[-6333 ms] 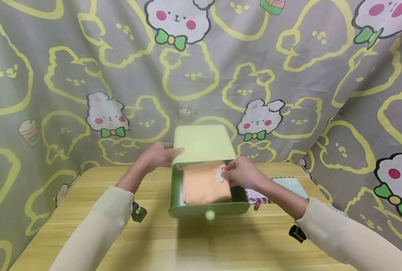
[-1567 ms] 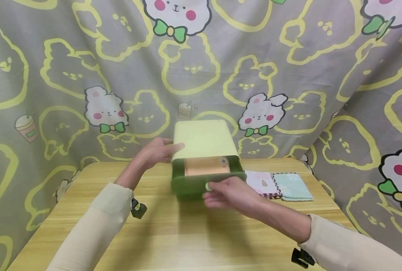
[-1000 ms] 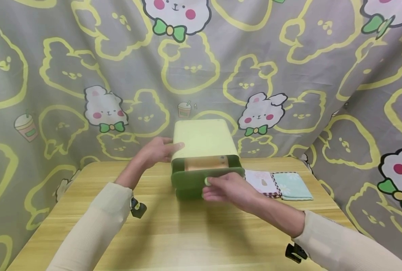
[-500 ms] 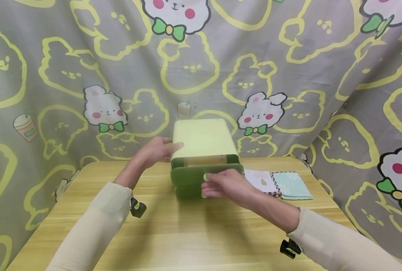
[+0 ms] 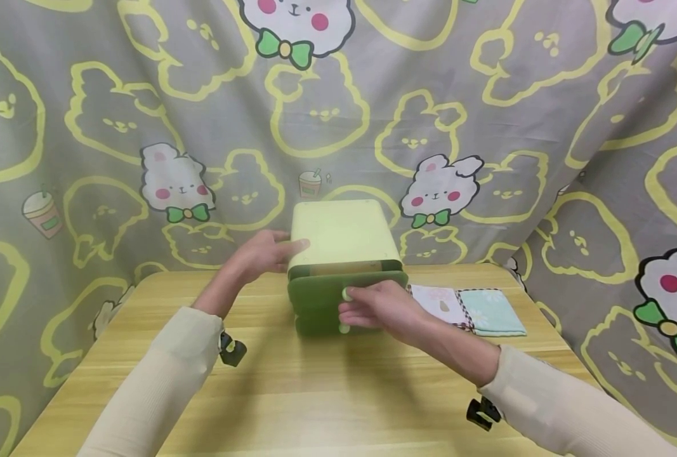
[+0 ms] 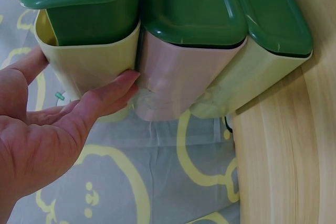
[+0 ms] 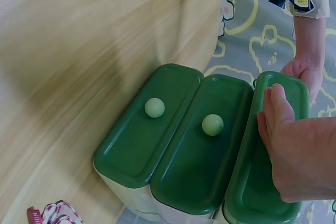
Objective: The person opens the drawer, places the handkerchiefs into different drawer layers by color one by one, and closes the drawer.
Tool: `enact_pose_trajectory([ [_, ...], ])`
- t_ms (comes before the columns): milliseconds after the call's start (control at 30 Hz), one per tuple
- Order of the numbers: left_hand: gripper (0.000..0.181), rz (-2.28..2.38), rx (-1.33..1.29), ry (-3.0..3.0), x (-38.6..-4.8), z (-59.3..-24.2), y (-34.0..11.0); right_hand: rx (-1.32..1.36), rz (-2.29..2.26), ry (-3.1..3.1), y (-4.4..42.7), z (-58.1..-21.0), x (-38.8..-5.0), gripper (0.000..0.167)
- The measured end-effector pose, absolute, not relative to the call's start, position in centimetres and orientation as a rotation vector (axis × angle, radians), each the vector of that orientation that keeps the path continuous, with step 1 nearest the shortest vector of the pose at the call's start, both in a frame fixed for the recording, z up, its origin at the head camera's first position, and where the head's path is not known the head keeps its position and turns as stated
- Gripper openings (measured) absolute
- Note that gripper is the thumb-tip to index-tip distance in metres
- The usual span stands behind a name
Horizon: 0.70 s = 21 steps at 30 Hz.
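A small drawer cabinet (image 5: 344, 235) with a pale yellow top unit and green drawers stands at the back middle of the table. Its top drawer (image 5: 315, 293) sticks out a little, and a sliver of orange cloth (image 5: 346, 268) shows in the gap. My right hand (image 5: 386, 311) is at this drawer's front, thumb and fingers at the round pale green knob (image 5: 346, 294); in the right wrist view the hand hides that knob. My left hand (image 5: 261, 257) rests on the cabinet's left side, thumb on the top edge, fingers fairly straight along the wall (image 6: 89, 69).
Right of the cabinet lie a folded white-and-pink cloth (image 5: 438, 304) and a folded light blue cloth (image 5: 492, 313), both with checked edging. Two lower drawers (image 7: 197, 145) are closed. A patterned curtain (image 5: 230, 127) hangs behind the wooden table (image 5: 247, 393).
Earlier, my right hand was at the orange cloth in the pulled-out drawer. It has since moved to the knob, and the drawer has slid back nearly into the cabinet. My left hand stays put.
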<state>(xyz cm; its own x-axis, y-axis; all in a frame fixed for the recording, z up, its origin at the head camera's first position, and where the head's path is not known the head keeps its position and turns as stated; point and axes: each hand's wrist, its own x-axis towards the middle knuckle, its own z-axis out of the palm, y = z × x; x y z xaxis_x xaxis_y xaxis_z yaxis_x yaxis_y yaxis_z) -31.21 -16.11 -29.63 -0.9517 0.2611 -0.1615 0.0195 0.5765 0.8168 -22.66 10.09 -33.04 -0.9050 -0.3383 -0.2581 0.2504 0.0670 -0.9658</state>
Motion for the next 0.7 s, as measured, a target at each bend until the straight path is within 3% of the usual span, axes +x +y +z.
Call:
enact_pose_trajectory([
  [700, 0.082, 1.364, 0.238, 2.533, -31.3, -29.7, -15.9, -0.093, -1.934, 1.906, 9.8, -33.3, -24.4, 0.046],
])
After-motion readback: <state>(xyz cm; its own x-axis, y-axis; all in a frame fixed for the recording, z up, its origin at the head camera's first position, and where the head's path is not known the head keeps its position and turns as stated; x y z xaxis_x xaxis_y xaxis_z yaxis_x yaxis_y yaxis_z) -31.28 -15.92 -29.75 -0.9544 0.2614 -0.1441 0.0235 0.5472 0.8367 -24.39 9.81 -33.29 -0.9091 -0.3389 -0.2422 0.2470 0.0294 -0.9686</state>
